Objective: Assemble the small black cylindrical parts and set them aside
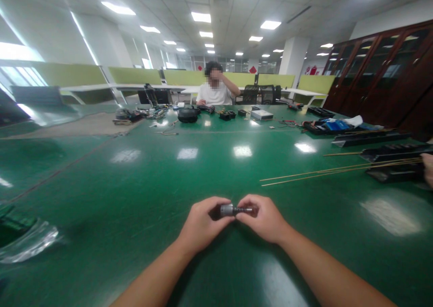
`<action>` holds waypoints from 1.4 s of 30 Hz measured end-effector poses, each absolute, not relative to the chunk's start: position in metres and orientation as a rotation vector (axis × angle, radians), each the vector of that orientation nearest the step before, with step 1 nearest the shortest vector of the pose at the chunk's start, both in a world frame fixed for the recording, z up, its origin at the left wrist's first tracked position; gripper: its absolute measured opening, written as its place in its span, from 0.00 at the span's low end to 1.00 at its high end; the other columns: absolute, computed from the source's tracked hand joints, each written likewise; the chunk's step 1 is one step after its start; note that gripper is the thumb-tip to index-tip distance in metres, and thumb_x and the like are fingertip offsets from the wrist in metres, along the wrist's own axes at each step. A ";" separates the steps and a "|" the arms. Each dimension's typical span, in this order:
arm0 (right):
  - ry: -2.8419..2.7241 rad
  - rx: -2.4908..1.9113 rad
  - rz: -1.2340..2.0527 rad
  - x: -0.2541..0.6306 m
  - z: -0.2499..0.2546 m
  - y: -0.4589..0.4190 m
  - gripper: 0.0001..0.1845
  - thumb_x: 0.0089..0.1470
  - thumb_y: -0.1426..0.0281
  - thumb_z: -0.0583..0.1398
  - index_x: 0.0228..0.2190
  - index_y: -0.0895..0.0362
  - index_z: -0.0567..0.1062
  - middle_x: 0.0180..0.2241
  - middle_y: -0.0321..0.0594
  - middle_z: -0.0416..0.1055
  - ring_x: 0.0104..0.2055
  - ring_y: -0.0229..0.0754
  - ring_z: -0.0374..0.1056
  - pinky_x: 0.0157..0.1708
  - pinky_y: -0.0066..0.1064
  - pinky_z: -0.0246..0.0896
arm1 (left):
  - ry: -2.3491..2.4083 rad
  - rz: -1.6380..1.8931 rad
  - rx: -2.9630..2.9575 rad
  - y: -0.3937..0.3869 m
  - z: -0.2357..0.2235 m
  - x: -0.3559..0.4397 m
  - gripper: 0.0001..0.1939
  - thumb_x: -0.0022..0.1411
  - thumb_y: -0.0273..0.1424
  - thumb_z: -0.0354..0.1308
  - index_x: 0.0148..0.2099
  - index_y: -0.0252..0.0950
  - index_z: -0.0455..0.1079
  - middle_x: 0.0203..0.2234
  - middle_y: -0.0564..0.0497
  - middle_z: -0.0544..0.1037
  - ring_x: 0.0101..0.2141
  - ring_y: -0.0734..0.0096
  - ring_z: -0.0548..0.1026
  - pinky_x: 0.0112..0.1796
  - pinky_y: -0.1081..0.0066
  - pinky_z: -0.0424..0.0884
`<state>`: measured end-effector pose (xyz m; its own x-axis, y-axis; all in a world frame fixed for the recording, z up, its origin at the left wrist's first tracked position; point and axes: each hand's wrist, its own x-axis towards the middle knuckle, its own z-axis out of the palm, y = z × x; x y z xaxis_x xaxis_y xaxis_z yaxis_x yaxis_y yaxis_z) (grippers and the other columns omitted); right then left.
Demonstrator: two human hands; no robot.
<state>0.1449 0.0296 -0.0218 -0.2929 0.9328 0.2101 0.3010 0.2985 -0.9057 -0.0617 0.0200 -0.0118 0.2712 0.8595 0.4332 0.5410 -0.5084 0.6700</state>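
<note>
A small grey metal cylinder with a dark, narrower shaft and a bright tip is held level between my two hands, low over the green table. The thumb and fingers of my left hand close round its thick end. On the other side, my right hand pinches the dark shaft; the bright tip shows between its thumb and fingers. I cannot make out exactly what the part is.
Thin brass-coloured rods lie to the right beside black metal channels, with another person's hand at the edge. A clear container stands left. Across the green table, a person in white sits behind electronics and a black case.
</note>
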 end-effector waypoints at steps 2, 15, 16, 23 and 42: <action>-1.763 -1.127 0.993 0.145 -0.022 0.030 0.07 0.47 0.71 0.65 0.33 0.59 0.78 0.31 0.40 0.78 0.32 0.41 0.73 0.34 0.30 0.66 | 1.266 1.138 2.155 0.021 -0.012 -0.062 0.12 0.54 0.33 0.68 0.43 0.42 0.76 0.36 0.54 0.81 0.37 0.68 0.78 0.39 0.71 0.72; -1.683 -1.121 1.044 0.146 -0.021 0.030 0.09 0.50 0.68 0.64 0.34 0.59 0.77 0.31 0.41 0.78 0.31 0.41 0.73 0.31 0.29 0.65 | 1.269 1.216 2.152 0.022 -0.012 -0.064 0.13 0.54 0.31 0.68 0.43 0.41 0.75 0.37 0.53 0.80 0.38 0.67 0.77 0.41 0.70 0.71; -1.683 -1.130 1.039 0.146 -0.021 0.030 0.09 0.50 0.68 0.64 0.34 0.59 0.77 0.31 0.41 0.77 0.30 0.41 0.72 0.30 0.29 0.64 | 1.271 1.224 2.149 0.022 -0.012 -0.064 0.13 0.54 0.31 0.68 0.43 0.41 0.75 0.37 0.53 0.80 0.38 0.67 0.77 0.41 0.70 0.71; -1.679 -1.167 1.033 0.146 -0.023 0.030 0.11 0.51 0.66 0.63 0.35 0.59 0.77 0.26 0.38 0.74 0.25 0.38 0.67 0.25 0.27 0.59 | 1.299 1.236 2.125 0.021 -0.010 -0.063 0.14 0.53 0.30 0.69 0.43 0.42 0.75 0.37 0.54 0.79 0.38 0.69 0.76 0.41 0.71 0.71; -1.680 -1.191 1.029 0.147 -0.022 0.029 0.10 0.51 0.66 0.63 0.34 0.59 0.76 0.24 0.36 0.72 0.23 0.36 0.64 0.23 0.25 0.56 | 1.309 1.261 2.137 0.021 -0.009 -0.063 0.13 0.53 0.31 0.68 0.42 0.40 0.75 0.37 0.51 0.80 0.37 0.66 0.77 0.41 0.68 0.71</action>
